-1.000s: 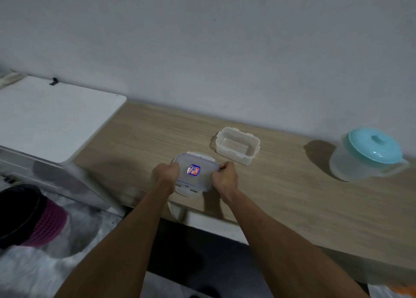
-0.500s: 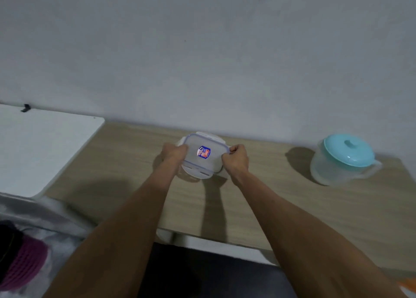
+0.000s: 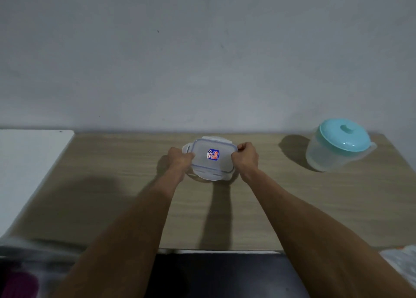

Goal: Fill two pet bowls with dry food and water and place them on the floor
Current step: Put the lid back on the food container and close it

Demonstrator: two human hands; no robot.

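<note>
Nearest the camera, two bare forearms reached out over the front edge of the wooden worktop (image 3: 112,196), casting long shadows across its pale grain. Low on the left a blur of purple (image 3: 20,284) sat in the corner, too smeared to name. On the right edge a scrap of pale patterned material (image 3: 400,259) peeked in.

Further out, both hands met on a small rectangular plastic container (image 3: 212,160). The left hand (image 3: 181,159) was clamped on its left short end, fingers curled over the rim. The right hand (image 3: 246,157) was closed tight on the right short end, knuckles up. The container showed a clear, frosted lid with rounded corners and a blue seal line running round its edge, plus a small blue, red and white sticker (image 3: 212,154) at the centre. White latch flaps stuck out at the near and far sides and at the left end. It sat towards the back of the worktop, midway along; whether it rested on the wood or was held just above it, I could not tell.

Off to the right, well apart, stood a translucent jug (image 3: 331,156) with a turquoise lid and knob, handle pointing right. On the left, a white surface (image 3: 29,160) butted against the worktop. Behind it all rose a plain grey wall (image 3: 202,61).
</note>
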